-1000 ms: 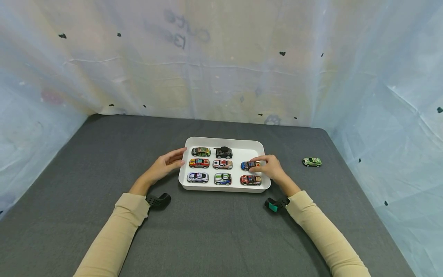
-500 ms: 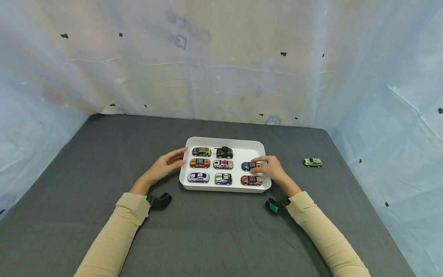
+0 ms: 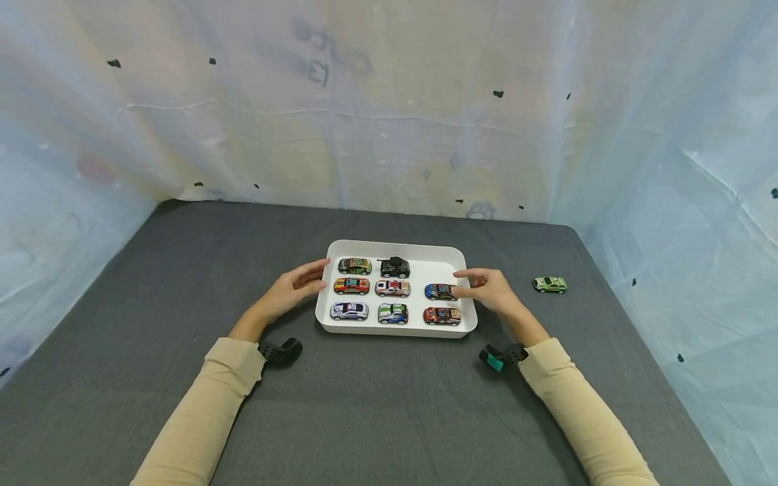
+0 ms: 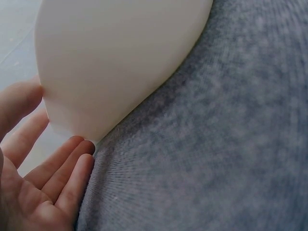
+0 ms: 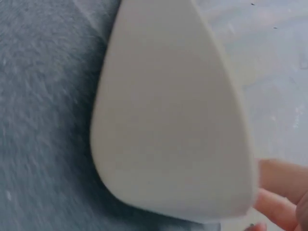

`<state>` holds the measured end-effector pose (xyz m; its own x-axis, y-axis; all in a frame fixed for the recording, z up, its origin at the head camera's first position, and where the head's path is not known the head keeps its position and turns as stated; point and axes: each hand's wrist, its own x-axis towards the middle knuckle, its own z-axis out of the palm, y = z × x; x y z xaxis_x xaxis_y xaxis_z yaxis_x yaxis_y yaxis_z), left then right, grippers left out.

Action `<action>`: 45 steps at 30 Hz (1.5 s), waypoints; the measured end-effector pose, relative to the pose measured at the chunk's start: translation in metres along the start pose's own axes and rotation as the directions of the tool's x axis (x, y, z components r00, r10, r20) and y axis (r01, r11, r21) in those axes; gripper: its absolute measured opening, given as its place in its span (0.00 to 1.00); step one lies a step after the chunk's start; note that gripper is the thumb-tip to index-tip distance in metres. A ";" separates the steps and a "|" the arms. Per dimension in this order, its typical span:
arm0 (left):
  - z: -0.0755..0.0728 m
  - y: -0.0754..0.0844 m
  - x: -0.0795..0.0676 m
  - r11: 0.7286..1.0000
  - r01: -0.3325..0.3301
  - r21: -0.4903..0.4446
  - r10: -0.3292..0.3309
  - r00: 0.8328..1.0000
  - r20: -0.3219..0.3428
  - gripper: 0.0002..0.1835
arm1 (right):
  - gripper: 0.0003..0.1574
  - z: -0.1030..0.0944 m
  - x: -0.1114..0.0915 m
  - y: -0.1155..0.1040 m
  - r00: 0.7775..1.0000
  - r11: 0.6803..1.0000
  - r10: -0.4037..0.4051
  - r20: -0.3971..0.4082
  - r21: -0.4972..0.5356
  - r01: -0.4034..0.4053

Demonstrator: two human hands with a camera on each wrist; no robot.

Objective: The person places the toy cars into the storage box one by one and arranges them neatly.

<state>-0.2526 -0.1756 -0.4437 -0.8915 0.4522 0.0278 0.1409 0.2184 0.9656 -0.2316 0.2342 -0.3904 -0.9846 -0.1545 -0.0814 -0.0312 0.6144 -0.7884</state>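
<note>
A white tray (image 3: 419, 259) holds several toy cars in rows. My left hand (image 3: 286, 291) lies along the tray's left end, its fingertips against the outer wall; the left wrist view shows the fingers (image 4: 62, 180) fairly straight there. At the tray's right end is my right hand (image 3: 489, 290), fingers reaching over the rim with nothing gripped. Its thumb overlaps the tail of a blue toy car (image 3: 439, 291), which stands in the middle row. Nearer me is a red toy car (image 3: 442, 316). In the right wrist view the tray wall (image 5: 173, 120) hides most of the fingers.
A green toy car (image 3: 550, 284) stands alone on the grey cloth (image 3: 377, 405), right of the tray. Inside the tray is also a black toy tank (image 3: 395, 267) in the back row. Pale plastic sheeting (image 3: 389, 121) hangs behind and at both sides.
My right hand has let go of the blue toy car and drawn back to the right. The car stays in the tray. My left hand keeps its place at the tray.
</note>
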 end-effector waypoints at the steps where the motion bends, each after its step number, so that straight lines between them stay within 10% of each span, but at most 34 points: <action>1: 0.000 0.000 0.000 1.000 0.000 -0.003 0.000 1.000 0.000 0.33 | 0.28 -0.003 -0.001 0.000 1.000 1.000 -0.004 -0.004 0.007 0.004; 17: 0.000 0.000 0.001 1.000 0.001 -0.006 -0.001 1.000 0.000 0.33 | 0.26 -0.037 -0.015 0.007 0.983 0.981 -0.183 0.019 0.062 0.182; 45: 0.000 0.000 -0.001 1.000 0.009 0.003 -0.009 1.000 -0.005 0.33 | 0.19 -0.103 -0.035 0.035 0.980 0.976 -0.187 -0.062 0.101 0.193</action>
<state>-0.2520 -0.1763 -0.4432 -0.8948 0.4461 0.0207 0.1343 0.2246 0.9652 -0.2156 0.3411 -0.3520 -0.9701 -0.2182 0.1059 -0.2031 0.4919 -0.8466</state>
